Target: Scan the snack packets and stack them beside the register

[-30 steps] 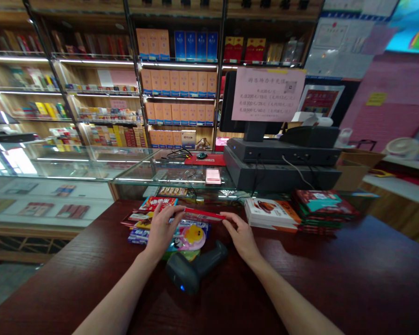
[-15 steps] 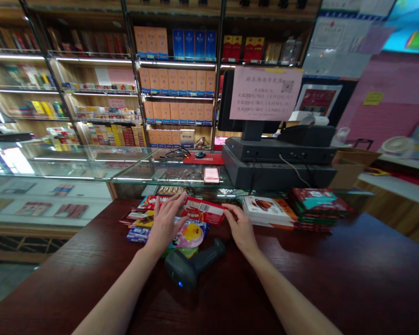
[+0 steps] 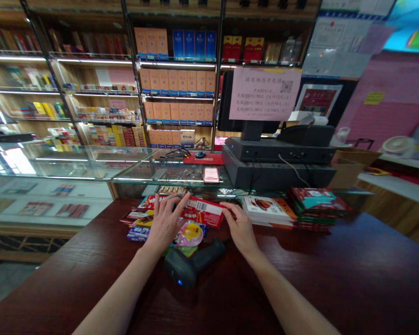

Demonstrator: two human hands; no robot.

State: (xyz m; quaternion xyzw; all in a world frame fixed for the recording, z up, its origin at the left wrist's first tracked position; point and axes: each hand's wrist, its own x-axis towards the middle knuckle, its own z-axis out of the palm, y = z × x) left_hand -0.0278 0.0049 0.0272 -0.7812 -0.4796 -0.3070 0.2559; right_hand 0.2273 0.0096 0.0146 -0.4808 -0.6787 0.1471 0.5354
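"Where's the packet in this shot?"

"A red snack packet (image 3: 203,211) lies tilted across a heap of sweets packets (image 3: 139,218), near the far edge of the dark wooden counter (image 3: 300,265), its barcode showing."

"And the hands?"

"The left hand (image 3: 165,224) is open, fingers splayed, tips at the packet's left end. The right hand (image 3: 240,228) meets its right corner; whether it pinches, the view can't settle."

"Good handling?"

"Contact at both ends steadies the packet and leaves the barcode uncovered. A handheld barcode scanner (image 3: 192,263) lies just below, near the stacked boxed goods (image 3: 268,210)."
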